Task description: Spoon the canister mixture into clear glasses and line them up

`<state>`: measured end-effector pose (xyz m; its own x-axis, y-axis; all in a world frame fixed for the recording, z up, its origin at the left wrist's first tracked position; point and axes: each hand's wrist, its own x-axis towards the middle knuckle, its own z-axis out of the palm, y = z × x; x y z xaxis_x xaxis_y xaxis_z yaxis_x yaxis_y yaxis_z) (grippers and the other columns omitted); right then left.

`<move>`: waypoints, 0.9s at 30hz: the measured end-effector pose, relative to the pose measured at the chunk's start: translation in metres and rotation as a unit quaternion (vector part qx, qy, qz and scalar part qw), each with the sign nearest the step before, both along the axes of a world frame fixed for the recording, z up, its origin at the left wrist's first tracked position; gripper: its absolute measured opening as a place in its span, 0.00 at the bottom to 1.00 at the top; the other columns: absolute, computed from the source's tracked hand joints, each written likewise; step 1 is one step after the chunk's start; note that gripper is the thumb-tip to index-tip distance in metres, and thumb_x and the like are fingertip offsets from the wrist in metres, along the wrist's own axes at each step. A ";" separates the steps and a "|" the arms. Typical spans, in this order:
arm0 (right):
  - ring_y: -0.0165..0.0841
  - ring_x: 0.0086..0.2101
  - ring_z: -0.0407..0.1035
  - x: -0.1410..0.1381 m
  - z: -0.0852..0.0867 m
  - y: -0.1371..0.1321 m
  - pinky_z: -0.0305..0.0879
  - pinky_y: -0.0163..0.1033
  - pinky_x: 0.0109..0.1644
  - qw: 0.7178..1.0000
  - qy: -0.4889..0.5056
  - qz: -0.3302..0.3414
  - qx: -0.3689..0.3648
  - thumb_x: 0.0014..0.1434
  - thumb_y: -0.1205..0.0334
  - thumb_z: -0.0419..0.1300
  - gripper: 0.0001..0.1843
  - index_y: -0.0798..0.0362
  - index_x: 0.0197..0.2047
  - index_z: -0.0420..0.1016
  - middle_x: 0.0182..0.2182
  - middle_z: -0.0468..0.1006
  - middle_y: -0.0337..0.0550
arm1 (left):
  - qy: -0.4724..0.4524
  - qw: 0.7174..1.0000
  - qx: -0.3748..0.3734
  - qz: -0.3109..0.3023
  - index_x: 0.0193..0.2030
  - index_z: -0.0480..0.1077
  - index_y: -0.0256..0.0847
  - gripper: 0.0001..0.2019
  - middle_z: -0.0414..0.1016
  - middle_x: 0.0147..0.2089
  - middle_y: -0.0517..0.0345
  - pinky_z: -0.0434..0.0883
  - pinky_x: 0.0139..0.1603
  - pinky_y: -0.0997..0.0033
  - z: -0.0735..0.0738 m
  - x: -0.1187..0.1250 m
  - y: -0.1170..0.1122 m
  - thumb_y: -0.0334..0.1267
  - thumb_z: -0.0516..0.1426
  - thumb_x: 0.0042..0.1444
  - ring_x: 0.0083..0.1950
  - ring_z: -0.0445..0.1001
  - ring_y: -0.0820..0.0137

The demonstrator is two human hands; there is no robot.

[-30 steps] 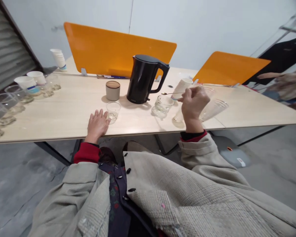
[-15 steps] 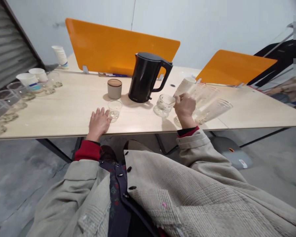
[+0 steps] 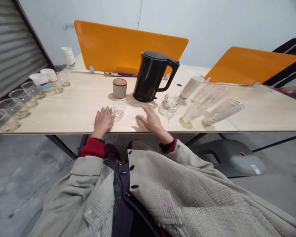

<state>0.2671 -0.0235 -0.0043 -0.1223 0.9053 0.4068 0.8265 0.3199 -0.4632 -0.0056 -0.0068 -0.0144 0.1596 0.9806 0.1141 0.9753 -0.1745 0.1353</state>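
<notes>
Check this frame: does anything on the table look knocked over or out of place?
Yes. To the right of the black kettle, a white paper cup and a clear tumbler appear to lie on their sides on the tabletop, which looks odd because they seem tipped over.

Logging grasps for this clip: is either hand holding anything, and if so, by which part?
Nothing is held. The left hand rests open at the table edge beside a small glass; the right hand is open and empty near the black kettle.
</notes>
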 end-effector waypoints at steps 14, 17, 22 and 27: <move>0.56 0.81 0.43 -0.070 -0.003 0.016 0.39 0.61 0.84 0.971 -0.174 0.034 -0.162 0.75 0.31 0.51 0.55 0.73 0.82 0.49 0.81 0.48 0.73 | 0.020 0.999 -0.028 0.012 0.83 0.56 0.34 0.33 0.52 0.87 0.46 0.50 0.86 0.43 0.011 0.006 -0.006 0.44 0.38 0.78 0.87 0.48 0.47; 0.56 0.81 0.42 -0.070 -0.007 0.018 0.38 0.63 0.84 0.970 -0.179 0.034 -0.162 0.74 0.29 0.49 0.56 0.73 0.82 0.49 0.82 0.47 0.72 | 0.023 0.999 -0.029 0.011 0.83 0.57 0.34 0.33 0.52 0.87 0.46 0.50 0.86 0.44 0.009 0.005 -0.005 0.44 0.38 0.78 0.87 0.48 0.48; 0.55 0.82 0.40 -0.072 -0.007 0.017 0.36 0.63 0.84 0.967 -0.184 0.030 -0.172 0.74 0.28 0.45 0.57 0.71 0.83 0.48 0.82 0.45 0.71 | 0.026 0.999 -0.017 0.008 0.82 0.59 0.36 0.32 0.53 0.86 0.45 0.52 0.85 0.43 0.005 0.003 -0.003 0.45 0.38 0.78 0.87 0.50 0.50; 0.54 0.82 0.38 -0.073 -0.002 0.014 0.35 0.62 0.84 0.963 -0.190 0.028 -0.189 0.75 0.28 0.43 0.56 0.71 0.83 0.46 0.83 0.44 0.69 | 0.019 1.000 -0.014 0.006 0.82 0.59 0.36 0.32 0.54 0.86 0.45 0.52 0.85 0.43 0.003 0.002 -0.003 0.44 0.39 0.77 0.87 0.50 0.49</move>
<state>0.1943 -0.0098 -0.0063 -0.2502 0.9676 -0.0335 0.9456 0.2369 -0.2228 -0.0032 -0.0096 -0.0110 0.1513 0.9852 0.0802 0.9818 -0.1592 0.1036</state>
